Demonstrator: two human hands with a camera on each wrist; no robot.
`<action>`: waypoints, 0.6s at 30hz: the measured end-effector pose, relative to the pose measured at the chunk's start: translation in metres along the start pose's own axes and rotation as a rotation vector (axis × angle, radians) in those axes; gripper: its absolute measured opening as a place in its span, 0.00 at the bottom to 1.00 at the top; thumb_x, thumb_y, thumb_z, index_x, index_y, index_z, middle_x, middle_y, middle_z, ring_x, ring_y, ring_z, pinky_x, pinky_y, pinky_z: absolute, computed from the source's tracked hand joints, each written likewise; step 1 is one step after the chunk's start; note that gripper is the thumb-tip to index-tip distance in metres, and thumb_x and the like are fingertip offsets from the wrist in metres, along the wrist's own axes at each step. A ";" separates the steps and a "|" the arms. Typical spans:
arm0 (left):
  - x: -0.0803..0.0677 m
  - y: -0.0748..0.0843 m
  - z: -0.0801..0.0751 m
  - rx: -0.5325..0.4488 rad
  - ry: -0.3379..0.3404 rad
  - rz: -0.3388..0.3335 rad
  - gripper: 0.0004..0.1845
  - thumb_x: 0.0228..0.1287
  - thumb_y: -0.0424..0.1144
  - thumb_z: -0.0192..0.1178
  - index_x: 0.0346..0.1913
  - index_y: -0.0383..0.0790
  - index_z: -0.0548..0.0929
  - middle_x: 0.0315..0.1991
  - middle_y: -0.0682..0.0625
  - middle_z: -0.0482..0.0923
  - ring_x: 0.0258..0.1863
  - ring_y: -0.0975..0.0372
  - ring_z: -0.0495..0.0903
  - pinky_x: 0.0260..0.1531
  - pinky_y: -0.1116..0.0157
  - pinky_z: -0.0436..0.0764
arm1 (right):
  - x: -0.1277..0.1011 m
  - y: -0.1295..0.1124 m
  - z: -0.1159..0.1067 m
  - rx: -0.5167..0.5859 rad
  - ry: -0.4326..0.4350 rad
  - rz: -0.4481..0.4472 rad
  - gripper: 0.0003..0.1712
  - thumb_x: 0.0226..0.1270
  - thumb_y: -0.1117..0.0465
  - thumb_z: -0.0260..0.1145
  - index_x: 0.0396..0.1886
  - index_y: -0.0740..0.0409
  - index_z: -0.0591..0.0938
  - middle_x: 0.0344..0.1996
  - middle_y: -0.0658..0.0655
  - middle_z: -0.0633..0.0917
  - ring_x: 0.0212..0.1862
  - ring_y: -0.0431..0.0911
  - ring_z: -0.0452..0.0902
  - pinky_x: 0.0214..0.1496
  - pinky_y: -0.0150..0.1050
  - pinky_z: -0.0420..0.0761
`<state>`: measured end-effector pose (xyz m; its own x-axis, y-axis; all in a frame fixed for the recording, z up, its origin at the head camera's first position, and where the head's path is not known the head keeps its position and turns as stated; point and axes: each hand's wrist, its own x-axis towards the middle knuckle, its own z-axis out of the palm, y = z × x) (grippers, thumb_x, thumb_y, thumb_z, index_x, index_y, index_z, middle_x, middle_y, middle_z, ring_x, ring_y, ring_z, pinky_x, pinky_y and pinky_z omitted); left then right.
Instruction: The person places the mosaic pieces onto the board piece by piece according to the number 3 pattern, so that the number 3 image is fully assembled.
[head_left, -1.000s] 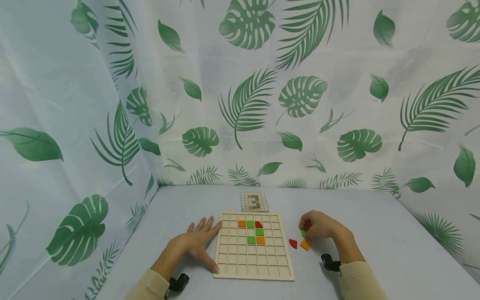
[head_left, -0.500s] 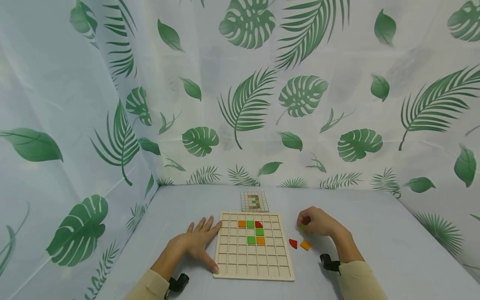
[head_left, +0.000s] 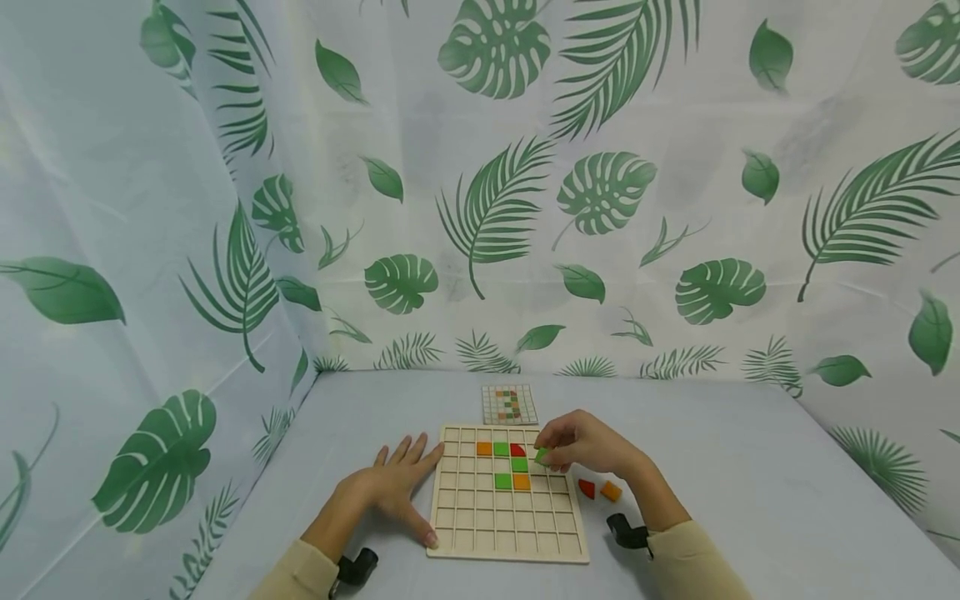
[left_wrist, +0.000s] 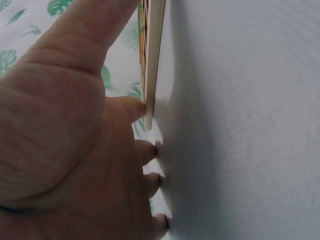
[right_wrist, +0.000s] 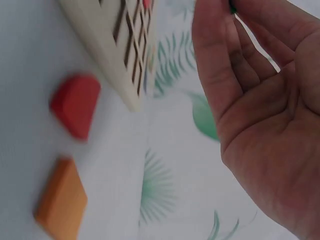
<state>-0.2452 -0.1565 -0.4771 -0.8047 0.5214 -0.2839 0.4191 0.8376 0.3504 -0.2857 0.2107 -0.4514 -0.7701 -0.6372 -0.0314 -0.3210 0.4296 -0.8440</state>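
Hovering over the upper right of the grid board (head_left: 507,492), the right hand (head_left: 583,446) pinches a small green tile (head_left: 541,455) at its fingertips, grip closed on it, just beside the red piece in the top row. Left hand (head_left: 393,483) lies flat on the bench (head_left: 750,500), fingers straight, grip open w/ nothing in it, thumb & forefinger touching the board's left edge. On the board: orange, green, red tiles up top, green below, then green & orange. Off to the right on the bench, a red piece (head_left: 587,488) & an orange square (head_left: 611,491) sit side by side. A pattern card (head_left: 509,403) lies behind the board.
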 end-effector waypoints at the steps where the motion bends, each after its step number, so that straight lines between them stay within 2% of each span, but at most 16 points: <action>1: 0.000 0.000 0.000 0.002 -0.002 -0.003 0.73 0.29 0.77 0.68 0.78 0.53 0.41 0.77 0.42 0.31 0.75 0.44 0.30 0.67 0.37 0.35 | 0.002 -0.001 0.003 0.001 -0.022 -0.004 0.12 0.62 0.62 0.68 0.44 0.60 0.85 0.34 0.58 0.87 0.31 0.56 0.82 0.36 0.50 0.83; 8: 0.001 0.001 0.000 0.018 -0.003 -0.022 0.74 0.27 0.78 0.67 0.78 0.54 0.41 0.77 0.42 0.31 0.75 0.45 0.31 0.67 0.38 0.35 | 0.011 -0.008 0.023 -0.011 -0.130 -0.024 0.06 0.62 0.64 0.69 0.39 0.56 0.85 0.31 0.56 0.86 0.31 0.54 0.82 0.36 0.45 0.84; 14: 0.001 0.001 0.000 0.011 -0.006 -0.019 0.74 0.27 0.77 0.68 0.78 0.54 0.41 0.77 0.42 0.31 0.75 0.45 0.30 0.67 0.38 0.35 | 0.013 -0.011 0.032 -0.075 -0.152 -0.015 0.05 0.60 0.63 0.70 0.37 0.54 0.86 0.31 0.52 0.86 0.30 0.48 0.82 0.34 0.43 0.83; 18: 0.002 0.001 0.000 0.013 -0.002 -0.020 0.74 0.27 0.77 0.68 0.78 0.54 0.41 0.77 0.42 0.31 0.75 0.45 0.31 0.67 0.38 0.35 | 0.015 -0.010 0.036 -0.115 -0.166 -0.041 0.05 0.61 0.64 0.70 0.37 0.56 0.86 0.29 0.51 0.86 0.27 0.46 0.81 0.31 0.42 0.83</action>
<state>-0.2459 -0.1549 -0.4776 -0.8122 0.5045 -0.2930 0.4082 0.8502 0.3326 -0.2740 0.1737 -0.4630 -0.6570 -0.7480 -0.0941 -0.4184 0.4655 -0.7799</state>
